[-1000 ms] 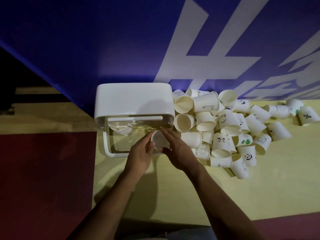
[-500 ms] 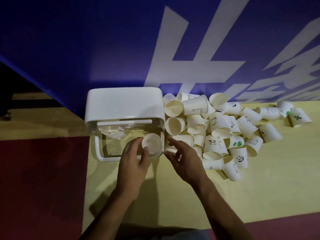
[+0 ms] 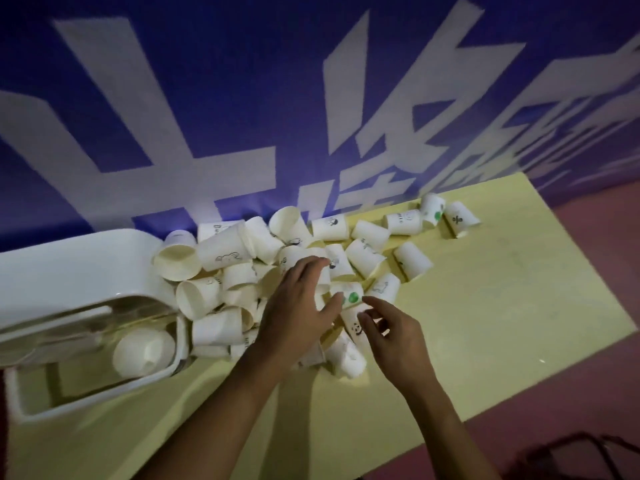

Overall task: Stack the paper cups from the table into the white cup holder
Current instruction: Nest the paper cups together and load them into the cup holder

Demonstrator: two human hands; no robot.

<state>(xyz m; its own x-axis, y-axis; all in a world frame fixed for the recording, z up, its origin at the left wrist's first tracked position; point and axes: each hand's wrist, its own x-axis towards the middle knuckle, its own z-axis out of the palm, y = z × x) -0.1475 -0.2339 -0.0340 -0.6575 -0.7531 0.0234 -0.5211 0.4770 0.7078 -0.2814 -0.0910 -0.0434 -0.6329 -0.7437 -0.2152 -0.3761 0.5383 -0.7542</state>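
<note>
While Cups Lie in a Heap, 2 Hands Reach In

As the paper cups (image 3: 239,258) lie in a big messy heap on the yellow table (image 3: 502,323), both hands are over the near side of the heap. The left hand (image 3: 298,317) is spread wide, with its fingers out straight on top of the cups. Its thumb touches a cup with a green dot (image 3: 351,294). The right hand (image 3: 398,341) is just beside it, with its fingers bent. Its fingertips are at a cup with a panda face (image 3: 355,327), but I cannot tell if they hold it. The white cup holder (image 3: 76,271) sits at the left end of the table, right up against the heap. 1 lone cup (image 3: 143,351) lies on its side inside the clear front part of the holder. More cups lie apart from the heap, far to the right. A blue wall (image 3: 207,98) with big white signs stands behind the table.
</note>
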